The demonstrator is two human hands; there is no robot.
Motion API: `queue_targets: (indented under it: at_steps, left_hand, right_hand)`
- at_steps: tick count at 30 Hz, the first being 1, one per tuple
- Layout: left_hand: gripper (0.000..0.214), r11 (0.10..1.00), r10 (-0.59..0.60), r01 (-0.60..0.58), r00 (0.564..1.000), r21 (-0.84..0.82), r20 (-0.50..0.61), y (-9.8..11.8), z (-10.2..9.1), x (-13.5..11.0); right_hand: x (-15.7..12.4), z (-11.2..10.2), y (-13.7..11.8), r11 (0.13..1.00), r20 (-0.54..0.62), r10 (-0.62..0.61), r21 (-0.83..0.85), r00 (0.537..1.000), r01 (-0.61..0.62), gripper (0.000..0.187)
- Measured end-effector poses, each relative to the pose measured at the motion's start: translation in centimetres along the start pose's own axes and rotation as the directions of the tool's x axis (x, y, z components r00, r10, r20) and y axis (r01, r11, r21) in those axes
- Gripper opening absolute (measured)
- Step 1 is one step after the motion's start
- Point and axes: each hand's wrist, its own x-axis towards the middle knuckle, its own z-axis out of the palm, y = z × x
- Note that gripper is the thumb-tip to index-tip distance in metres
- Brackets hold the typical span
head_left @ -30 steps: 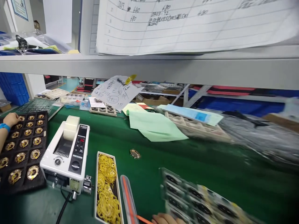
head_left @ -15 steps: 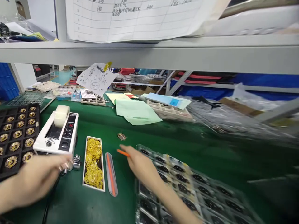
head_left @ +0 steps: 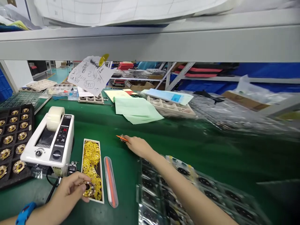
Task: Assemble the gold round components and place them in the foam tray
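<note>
My left hand (head_left: 73, 189) pinches a round gold-coloured part with a dark centre (head_left: 89, 189) over the near end of a white box (head_left: 103, 187) of yellow rings (head_left: 92, 156). A blue band (head_left: 25, 213) circles that wrist. Farther forward, my right hand (head_left: 138, 146) is closed on a thin orange stick (head_left: 124, 138). Its fingertips are at a small round metal part (head_left: 121, 139) on the green table, partly hidden by the stick and fingers. Whether they grip that part I cannot tell. A clear case with an orange strip (head_left: 111, 182) lies beside the box.
A white tape dispenser (head_left: 52, 140) stands at left, beside a black tray (head_left: 14, 156) of gold round parts. Clear trays with black discs (head_left: 211, 195) lie under my right forearm. Green paper sheets (head_left: 138, 109) lie farther back. A grey shelf beam (head_left: 150, 47) crosses above.
My left hand has moved right from beside the tape dispenser to the ring box and now shows a gold round part. My right hand has reached forward to the metal part on the table.
</note>
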Motion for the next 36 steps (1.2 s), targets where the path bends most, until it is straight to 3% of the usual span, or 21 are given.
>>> queue_targets:
  at_steps: [5,10,13,15,17,20,22,24,26,29,34,36]
  left_hand:
    - [0.040,0.997,-0.033,0.033,0.999,-0.073,-0.012,-0.2,-0.1,0.2]
    - [0.044,1.000,-0.005,0.005,1.000,-0.023,-0.009,-0.6,-0.2,0.7]
    - [0.053,1.000,-0.001,0.001,0.999,-0.005,-0.045,-0.7,-0.5,1.0]
    - [0.056,1.000,-0.007,0.006,0.999,-0.022,-0.048,-0.8,-0.6,1.1]
    - [0.055,0.998,-0.010,0.008,1.000,-0.068,-0.026,-0.9,-0.7,1.1]
    - [0.048,0.982,0.001,0.003,1.000,-0.191,0.019,-1.1,-0.7,1.1]
    - [0.043,0.962,0.019,-0.005,0.999,-0.273,0.049,-1.2,-0.7,1.0]
    - [0.041,0.947,0.049,-0.022,0.996,-0.322,0.077,-1.2,-0.6,0.9]
    - [0.043,0.941,0.081,-0.046,0.992,-0.334,0.093,-1.0,-0.5,0.6]
    - [0.048,0.949,0.113,-0.076,0.988,-0.307,0.105,-0.5,-0.3,0.2]
    - [0.045,0.963,0.104,-0.068,0.987,-0.260,0.126,0.3,-0.2,-0.4]
    - [0.042,0.963,0.097,-0.062,0.988,-0.263,0.120,0.4,-0.2,-0.5]
  right_hand:
    - [0.7,-0.6,0.0,0.999,0.035,0.041,-0.002,0.999,-0.041,0.031]
    - [0.5,-1.6,-1.5,0.994,-0.045,0.089,0.061,0.995,-0.086,0.031]
    - [-1.5,-2.5,-2.9,0.985,-0.151,0.095,0.159,0.984,-0.071,0.029]
    - [-4.1,-2.6,-4.0,0.970,-0.239,0.059,0.245,0.969,0.001,0.029]
    - [-7.4,-2.0,-5.3,0.937,-0.318,-0.001,0.332,0.948,0.112,0.046]
    - [-12.4,0.1,-7.5,0.847,-0.370,-0.072,0.467,0.926,0.253,0.066]
    - [-15.0,1.7,-9.1,0.558,-0.430,-0.147,0.707,0.891,0.434,0.061]
    - [-16.6,2.8,-10.8,0.302,-0.487,-0.133,0.810,0.864,0.503,0.051]
    - [-17.4,3.3,-12.2,0.189,-0.502,-0.098,0.838,0.859,0.512,0.039]
    - [-17.8,3.2,-13.4,0.155,-0.507,-0.086,0.843,0.857,0.515,0.026]
    - [-18.1,3.8,-13.6,0.222,-0.559,-0.106,0.793,0.823,0.567,0.022]
    - [-18.2,4.5,-13.6,0.214,-0.534,-0.099,0.812,0.839,0.542,0.021]
